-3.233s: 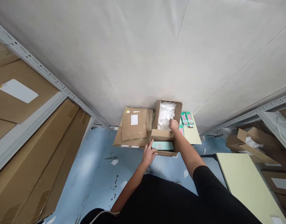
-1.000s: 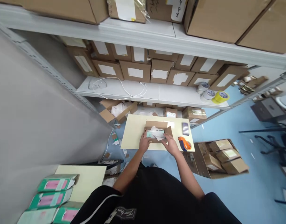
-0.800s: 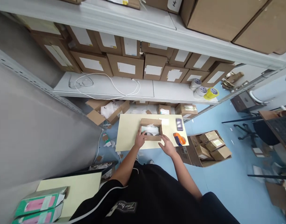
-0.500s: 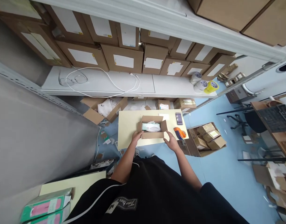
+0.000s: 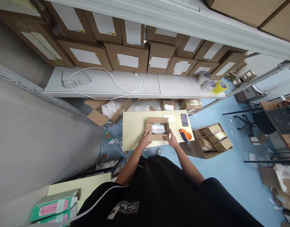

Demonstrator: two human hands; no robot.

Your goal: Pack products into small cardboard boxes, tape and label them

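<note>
I see the box (image 5: 158, 137) on the worktop (image 5: 134, 132) between left hand (image 5: 144, 141) and right hand (image 5: 172, 139), dispenser (image 5: 184, 134) to its right, shelf (image 5: 148, 85) behind, carton (image 5: 194, 149) farther right.

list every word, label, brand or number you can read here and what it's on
"Time", then a second word too unclear to read: patch on the black shirt
White labels on the shelf cartons: too small to read
Tape rolls: print too small
Green-and-pink boxes: blurred
Dark patterned item: pixelated, unreadable
Open carton on the cream table: no readable text
</note>
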